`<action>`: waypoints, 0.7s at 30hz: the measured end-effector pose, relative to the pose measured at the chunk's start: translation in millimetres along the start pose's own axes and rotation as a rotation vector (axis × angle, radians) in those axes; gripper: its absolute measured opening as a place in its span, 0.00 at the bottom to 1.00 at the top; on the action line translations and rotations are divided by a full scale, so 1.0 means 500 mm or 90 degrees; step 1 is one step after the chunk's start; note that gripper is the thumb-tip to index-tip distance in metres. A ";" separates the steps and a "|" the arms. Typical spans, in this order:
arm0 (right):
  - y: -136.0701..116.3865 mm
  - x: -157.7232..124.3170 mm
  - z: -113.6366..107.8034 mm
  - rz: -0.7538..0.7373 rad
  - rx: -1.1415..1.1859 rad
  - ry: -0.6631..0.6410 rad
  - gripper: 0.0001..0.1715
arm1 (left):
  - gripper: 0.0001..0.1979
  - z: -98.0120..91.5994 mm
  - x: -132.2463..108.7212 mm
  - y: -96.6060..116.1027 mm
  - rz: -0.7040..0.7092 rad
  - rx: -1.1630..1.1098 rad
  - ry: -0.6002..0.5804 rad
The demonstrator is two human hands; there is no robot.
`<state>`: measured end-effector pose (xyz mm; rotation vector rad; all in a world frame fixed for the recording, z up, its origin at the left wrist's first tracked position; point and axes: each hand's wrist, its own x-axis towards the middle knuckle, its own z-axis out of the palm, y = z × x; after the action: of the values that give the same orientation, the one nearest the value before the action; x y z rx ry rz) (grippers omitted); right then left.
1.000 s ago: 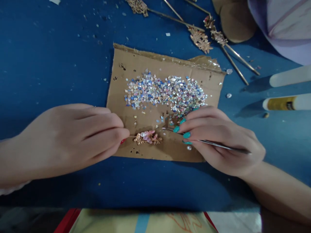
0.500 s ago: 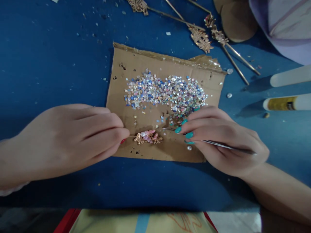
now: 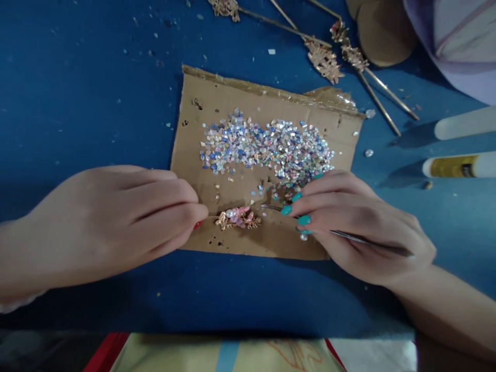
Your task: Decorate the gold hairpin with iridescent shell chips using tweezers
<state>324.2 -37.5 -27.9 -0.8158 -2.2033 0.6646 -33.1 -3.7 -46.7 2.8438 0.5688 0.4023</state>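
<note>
A torn brown cardboard sheet (image 3: 217,111) lies on the blue table and carries a heap of small iridescent stone chips (image 3: 267,147). My left hand (image 3: 116,222) rests at the sheet's left edge, fingers pinched on the stem of a gold hairpin ornament (image 3: 237,219) with pink and pearl pieces on it. My right hand (image 3: 356,227), with teal nails, is closed on metal tweezers (image 3: 368,241). The tweezers' tips (image 3: 267,207) point left, just right of the ornament and below the chips.
Several gold hair sticks (image 3: 323,59) lie at the back of the table beside round cardboard discs (image 3: 383,31). A glue tube (image 3: 459,166) and a white stick (image 3: 465,122) lie at right. A person's lilac sleeve (image 3: 457,36) is at top right. Printed paper (image 3: 232,354) lies at the near edge.
My right hand has shifted slightly right with the tweezers, and a small pearl now sits right at its fingertips. My left hand and the ornament have stayed put.
</note>
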 end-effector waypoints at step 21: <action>0.005 0.001 0.022 0.012 0.037 0.075 0.12 | 0.06 -0.007 0.021 0.004 -0.006 -0.006 -0.003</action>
<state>316.4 -37.9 -36.3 -0.8259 -2.0637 0.6688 -24.1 -0.9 -40.7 2.8319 0.5781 0.3951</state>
